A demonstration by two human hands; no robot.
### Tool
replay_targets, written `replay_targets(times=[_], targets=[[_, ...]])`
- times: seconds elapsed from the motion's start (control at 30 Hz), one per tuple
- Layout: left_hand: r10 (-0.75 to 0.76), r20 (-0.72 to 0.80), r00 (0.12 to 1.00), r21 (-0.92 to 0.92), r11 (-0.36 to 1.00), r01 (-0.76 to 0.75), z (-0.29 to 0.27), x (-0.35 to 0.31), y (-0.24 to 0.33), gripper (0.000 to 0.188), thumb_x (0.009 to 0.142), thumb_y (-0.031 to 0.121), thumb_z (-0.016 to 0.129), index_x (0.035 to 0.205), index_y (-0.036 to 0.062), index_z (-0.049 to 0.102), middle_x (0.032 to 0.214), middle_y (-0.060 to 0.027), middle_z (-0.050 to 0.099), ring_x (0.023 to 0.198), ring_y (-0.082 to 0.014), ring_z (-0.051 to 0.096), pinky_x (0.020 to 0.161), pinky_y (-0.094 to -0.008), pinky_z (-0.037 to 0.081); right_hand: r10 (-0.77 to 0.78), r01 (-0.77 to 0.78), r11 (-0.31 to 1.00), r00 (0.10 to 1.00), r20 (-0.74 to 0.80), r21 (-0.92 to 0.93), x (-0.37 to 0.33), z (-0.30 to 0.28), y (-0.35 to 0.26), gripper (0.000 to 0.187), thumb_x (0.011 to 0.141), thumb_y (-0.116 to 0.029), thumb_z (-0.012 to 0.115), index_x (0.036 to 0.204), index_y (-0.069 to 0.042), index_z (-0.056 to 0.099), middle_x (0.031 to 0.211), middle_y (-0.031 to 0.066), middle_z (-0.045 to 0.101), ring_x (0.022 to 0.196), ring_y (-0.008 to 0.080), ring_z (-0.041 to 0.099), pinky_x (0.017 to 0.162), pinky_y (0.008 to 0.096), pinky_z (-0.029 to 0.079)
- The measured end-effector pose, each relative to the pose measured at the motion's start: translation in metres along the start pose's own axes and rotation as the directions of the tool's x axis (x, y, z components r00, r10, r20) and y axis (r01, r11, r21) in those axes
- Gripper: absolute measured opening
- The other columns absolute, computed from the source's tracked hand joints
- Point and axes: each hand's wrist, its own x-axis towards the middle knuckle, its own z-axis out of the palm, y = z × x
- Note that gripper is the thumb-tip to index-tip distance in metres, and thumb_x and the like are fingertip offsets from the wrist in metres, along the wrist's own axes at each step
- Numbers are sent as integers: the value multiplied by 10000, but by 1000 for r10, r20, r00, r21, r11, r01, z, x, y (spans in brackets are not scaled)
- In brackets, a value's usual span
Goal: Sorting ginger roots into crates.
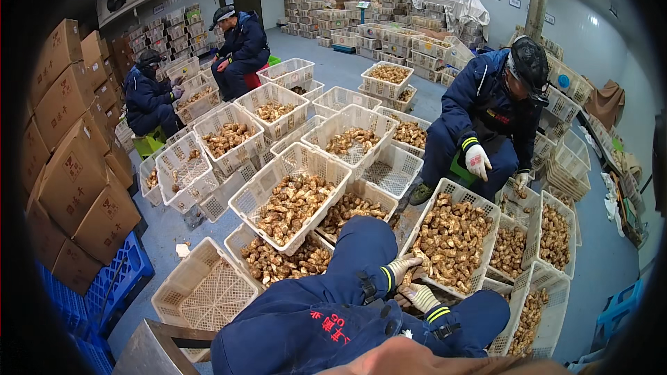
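My gloved left hand (403,269) is closed round a brown, stubby mushroom (410,277) at the near edge of a white crate (484,264) heaped with similar mushrooms. Just below it, my gloved right hand (421,297) has its fingers curled near the same mushroom. What those right fingers grip, if anything, is hidden. Both hands are close together, above my lap. Another heaped white crate (240,201) rests to the left on top of other crates, beyond my left arm.
An empty white crate (205,292) stands at the near left beside a metal corner (156,351). Cardboard boxes (69,167) are stacked on blue pallets (118,281). A co-worker (479,111) sits at the right among crates; two others (240,48) sit at the far left.
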Motion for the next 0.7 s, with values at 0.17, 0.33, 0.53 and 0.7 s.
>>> replay_targets(times=[0.17, 0.33, 0.53, 0.7], targets=[[130, -79, 988, 81, 989, -124, -11, 10, -10, 694, 798, 275, 687, 1316, -66, 373, 1326, -201, 441, 1222, -276, 433, 1009, -375, 346, 25, -25, 1000, 1000, -12, -8, 2, 2, -1, 393, 896, -373, 569, 1033, -6, 600, 865, 68, 667, 699, 123, 612, 622, 248, 491], [146, -140, 979, 177, 977, -120, -19, 16, -14, 722, 782, 267, 707, 1306, -94, 367, 1268, -202, 493, 1161, -270, 484, 969, -355, 388, 32, -33, 999, 999, -23, -40, 0, 5, -1, 353, 897, -339, 577, 1013, -7, 614, 824, 62, 664, 678, 116, 601, 617, 247, 488], [88, -134, 987, 146, 987, -68, -17, 12, -9, 509, 806, 229, 694, 1203, -27, 503, 1035, -110, 598, 799, -166, 585, 699, -289, 483, -5, 2, 997, 1000, -30, -78, -1, -2, 0, 348, 920, -341, 532, 1069, -32, 590, 798, 63, 656, 640, 131, 597, 574, 259, 483], [149, -113, 982, 157, 979, -130, -25, 19, -17, 490, 789, 259, 706, 1150, -25, 536, 996, -96, 602, 860, -169, 557, 755, -303, 455, -77, 77, 997, 987, -142, -9, -4, -7, -6, 352, 928, -348, 513, 1101, -47, 573, 787, 64, 653, 625, 136, 598, 548, 263, 477]])
